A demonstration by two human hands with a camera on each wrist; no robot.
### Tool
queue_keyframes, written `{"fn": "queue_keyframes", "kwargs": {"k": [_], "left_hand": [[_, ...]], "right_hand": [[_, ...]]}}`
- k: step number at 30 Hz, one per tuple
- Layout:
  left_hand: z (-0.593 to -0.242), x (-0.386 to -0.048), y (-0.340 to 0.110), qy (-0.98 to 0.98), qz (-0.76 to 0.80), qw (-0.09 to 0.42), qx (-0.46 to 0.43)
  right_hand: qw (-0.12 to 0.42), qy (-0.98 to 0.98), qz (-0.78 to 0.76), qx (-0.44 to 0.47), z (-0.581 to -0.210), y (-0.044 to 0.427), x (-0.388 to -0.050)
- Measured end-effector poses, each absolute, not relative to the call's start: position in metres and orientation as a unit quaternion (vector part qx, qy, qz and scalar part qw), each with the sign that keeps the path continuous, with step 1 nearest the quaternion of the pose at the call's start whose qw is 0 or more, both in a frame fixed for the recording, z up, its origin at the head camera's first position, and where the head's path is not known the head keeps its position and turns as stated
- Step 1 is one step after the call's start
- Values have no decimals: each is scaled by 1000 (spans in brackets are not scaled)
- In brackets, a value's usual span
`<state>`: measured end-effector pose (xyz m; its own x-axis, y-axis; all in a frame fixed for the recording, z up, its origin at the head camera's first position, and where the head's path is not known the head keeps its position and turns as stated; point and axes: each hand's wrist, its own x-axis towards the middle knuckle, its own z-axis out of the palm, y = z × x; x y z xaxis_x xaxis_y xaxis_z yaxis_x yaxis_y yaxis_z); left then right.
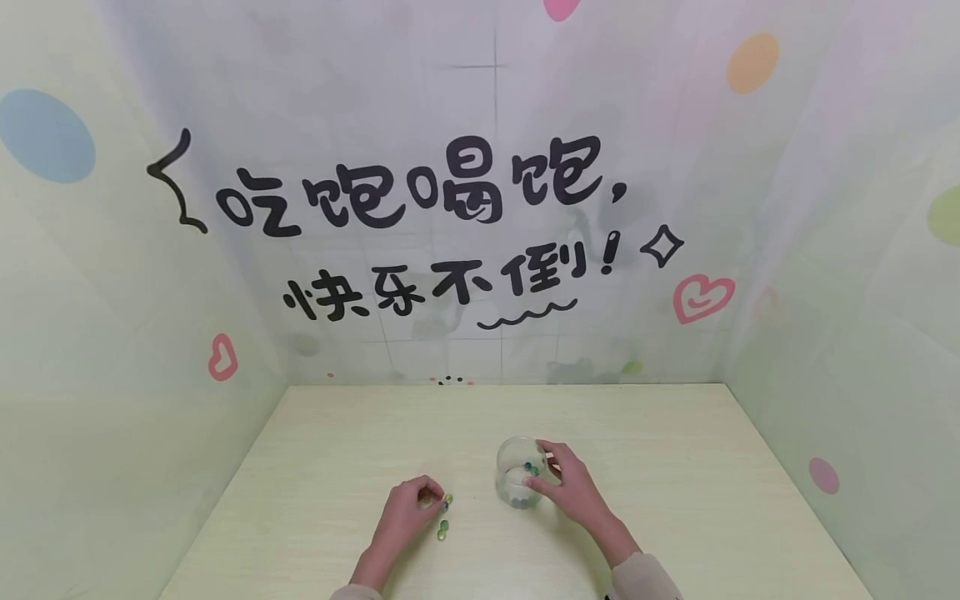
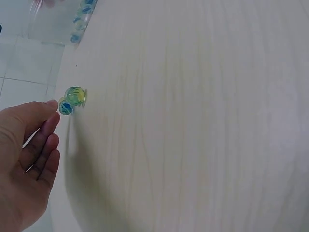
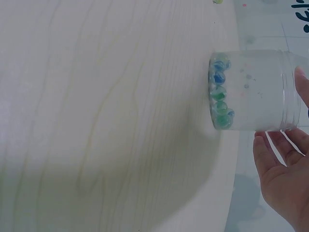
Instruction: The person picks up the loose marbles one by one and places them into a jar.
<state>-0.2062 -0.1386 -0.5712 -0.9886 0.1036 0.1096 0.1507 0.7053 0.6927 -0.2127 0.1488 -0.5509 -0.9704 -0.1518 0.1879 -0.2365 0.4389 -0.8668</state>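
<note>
My left hand (image 1: 408,504) is at the table, its thumb and fingertips at a small blue glass marble (image 2: 66,107), which they appear to pinch. A green-yellow marble (image 2: 76,96) lies right against that one. Two more greenish marbles (image 1: 444,525) lie close together just nearer to me. My right hand (image 1: 572,483) holds a clear, open-topped jar (image 1: 517,454) near its rim, thumb on one side and fingers on the other. The jar stands upright on the table. Several blue and green marbles (image 3: 218,93) cover its bottom, seen through the wall in the right wrist view.
Both hands work over a pale wood-grain table (image 1: 337,433). A printed backdrop (image 1: 450,100) with dark lettering rises behind it, and side panels (image 1: 862,333) stand to left and right.
</note>
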Motion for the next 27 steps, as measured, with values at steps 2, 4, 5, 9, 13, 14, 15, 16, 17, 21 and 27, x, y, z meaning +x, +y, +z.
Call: {"fn": "queue_keyframes", "kwargs": {"k": [2, 4, 5, 9, 13, 14, 15, 16, 17, 21, 27], "left_hand": [[-572, -205, -139, -923, -378, 29, -71], [-572, -205, -140, -923, -377, 25, -73], [-573, -205, -140, -923, -377, 23, -73], [-576, -205, -141, -925, -374, 14, -72], [-579, -206, -141, -927, -370, 8, -68], [-580, -206, -141, -928, -367, 7, -67], [-580, -206, -141, -929, -364, 8, -67], [-581, -206, -141, -930, -361, 9, -66], [-581, -207, -141, -932, -358, 10, -66], [-583, -206, -141, -935, -345, 19, -72], [-583, -205, -140, -936, -343, 17, -76]], "right_hand": [[41, -847, 517, 115, -551, 149, -213], [40, -847, 517, 115, -551, 149, -213], [40, -847, 518, 115, -551, 149, -213], [41, -847, 517, 115, -552, 149, -213], [41, -847, 518, 116, -553, 149, -213], [41, -846, 518, 116, -553, 149, -214], [41, -846, 518, 116, -553, 149, -214], [41, -847, 518, 115, -553, 149, -214], [41, -847, 517, 116, -553, 149, -214], [40, -847, 517, 115, -553, 149, -214], [40, -847, 516, 116, -552, 149, -214]]}}
